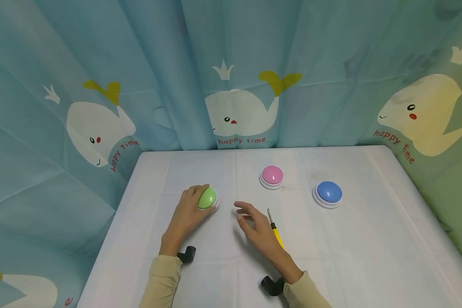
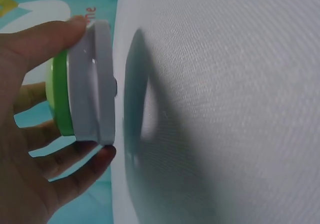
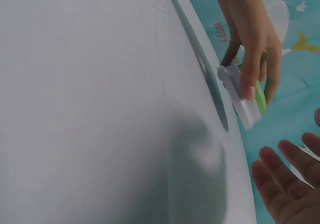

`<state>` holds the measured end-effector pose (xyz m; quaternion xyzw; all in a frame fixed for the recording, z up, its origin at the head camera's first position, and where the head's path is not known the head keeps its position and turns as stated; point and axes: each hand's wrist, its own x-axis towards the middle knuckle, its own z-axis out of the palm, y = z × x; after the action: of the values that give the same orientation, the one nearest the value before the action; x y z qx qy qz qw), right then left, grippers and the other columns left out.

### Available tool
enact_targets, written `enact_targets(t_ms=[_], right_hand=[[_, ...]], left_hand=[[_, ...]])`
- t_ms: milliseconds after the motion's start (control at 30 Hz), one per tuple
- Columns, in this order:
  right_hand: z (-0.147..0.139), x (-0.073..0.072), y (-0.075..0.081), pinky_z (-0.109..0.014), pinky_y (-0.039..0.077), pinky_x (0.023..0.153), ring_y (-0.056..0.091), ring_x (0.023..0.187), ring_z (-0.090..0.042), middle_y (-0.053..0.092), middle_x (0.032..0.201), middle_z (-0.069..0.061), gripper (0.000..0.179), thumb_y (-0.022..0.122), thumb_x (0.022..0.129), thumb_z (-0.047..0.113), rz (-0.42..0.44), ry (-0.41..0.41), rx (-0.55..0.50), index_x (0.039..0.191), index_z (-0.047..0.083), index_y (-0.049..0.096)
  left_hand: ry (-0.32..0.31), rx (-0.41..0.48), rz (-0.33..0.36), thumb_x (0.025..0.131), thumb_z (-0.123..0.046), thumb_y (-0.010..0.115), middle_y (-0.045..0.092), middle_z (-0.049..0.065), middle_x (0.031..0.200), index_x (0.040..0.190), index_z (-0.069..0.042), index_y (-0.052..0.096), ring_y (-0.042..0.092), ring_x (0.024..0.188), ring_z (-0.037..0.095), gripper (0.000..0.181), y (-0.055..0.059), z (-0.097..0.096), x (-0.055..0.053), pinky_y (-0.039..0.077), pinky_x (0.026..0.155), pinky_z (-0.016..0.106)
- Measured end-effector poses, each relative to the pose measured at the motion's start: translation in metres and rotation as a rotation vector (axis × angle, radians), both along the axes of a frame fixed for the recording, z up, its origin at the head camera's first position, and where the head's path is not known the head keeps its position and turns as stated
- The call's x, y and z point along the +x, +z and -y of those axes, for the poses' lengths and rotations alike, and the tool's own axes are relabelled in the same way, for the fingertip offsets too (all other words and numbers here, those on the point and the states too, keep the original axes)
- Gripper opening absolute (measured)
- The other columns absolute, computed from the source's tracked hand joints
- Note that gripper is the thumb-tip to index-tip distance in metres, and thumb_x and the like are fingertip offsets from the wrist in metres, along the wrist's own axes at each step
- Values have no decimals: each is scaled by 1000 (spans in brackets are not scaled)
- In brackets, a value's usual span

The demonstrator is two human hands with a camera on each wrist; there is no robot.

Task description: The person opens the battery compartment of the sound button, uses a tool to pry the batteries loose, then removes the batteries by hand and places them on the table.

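My left hand [image 1: 186, 211] grips a round push button with a green dome [image 1: 208, 198] and a white base, left of the middle of the table. Seen from the left wrist, the thumb is at one side of the white base [image 2: 92, 89] and fingers are at the other. A narrow gap and a shadow show between that base and the white tabletop. My right hand [image 1: 259, 229] hovers to the right, fingers loosely bent and holding nothing. Just beside it lies a screwdriver [image 1: 276, 236] with a yellow handle, partly hidden by the hand and wrist.
Farther back on the white-covered table [image 1: 369, 239] stand a pink push button [image 1: 272, 176] and, to its right, a blue push button [image 1: 329, 192]. A blue curtain [image 1: 158, 85] with whale prints hangs behind the table's far edge and along its sides.
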<state>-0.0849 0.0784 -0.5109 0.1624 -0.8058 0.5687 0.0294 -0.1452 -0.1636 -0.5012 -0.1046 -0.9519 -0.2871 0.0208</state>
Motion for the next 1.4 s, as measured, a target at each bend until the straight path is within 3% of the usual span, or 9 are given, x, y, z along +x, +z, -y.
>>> enact_targets(t_ms=[200, 600, 867, 1067, 1200, 1400], right_hand=[[4, -8, 2, -43, 57, 104, 69, 122, -27, 67, 141, -13, 38, 61, 105, 14, 3, 19, 26, 143, 10, 59], [3, -15, 7, -44, 58, 102, 70, 121, -31, 67, 139, -16, 37, 61, 104, 9, -36, 45, 33, 141, 7, 60], [-3, -12, 13, -45, 57, 102, 69, 122, -34, 64, 143, -15, 39, 61, 104, 6, -87, 74, 41, 143, 3, 58], [-9, -11, 19, -45, 58, 101, 66, 126, -32, 62, 146, -14, 40, 59, 106, 9, -167, 101, 46, 145, 3, 56], [-11, -11, 24, -44, 59, 99, 65, 126, -29, 62, 145, -9, 39, 60, 105, 10, -226, 97, 71, 145, 8, 56], [-13, -12, 30, -43, 57, 101, 57, 136, -19, 59, 149, -1, 41, 60, 106, 12, -255, 100, 117, 146, 15, 56]], left_hand=[[-65, 77, -26, 88, -39, 84, 59, 10, 144, 150, -14, 54, 55, 134, 32, 73, 2, -1, 1, 47, 113, 51], [-164, 160, -97, 90, -39, 82, 58, 5, 146, 151, -16, 51, 56, 135, 26, 72, 6, -4, 6, 49, 111, 51], [-205, 259, 4, 95, -41, 76, 55, 3, 151, 154, -17, 48, 54, 139, 24, 70, 10, -11, 9, 52, 107, 50], [-219, 408, 91, 99, -33, 72, 58, 8, 148, 154, -16, 47, 56, 135, 27, 64, 11, -17, 11, 58, 99, 49], [-233, 522, 143, 101, -32, 67, 58, 12, 148, 154, -17, 46, 57, 135, 31, 58, 11, -20, 12, 56, 102, 54], [-246, 577, 148, 104, -34, 58, 53, 16, 153, 154, -13, 46, 54, 142, 38, 55, 7, -24, 13, 42, 117, 62]])
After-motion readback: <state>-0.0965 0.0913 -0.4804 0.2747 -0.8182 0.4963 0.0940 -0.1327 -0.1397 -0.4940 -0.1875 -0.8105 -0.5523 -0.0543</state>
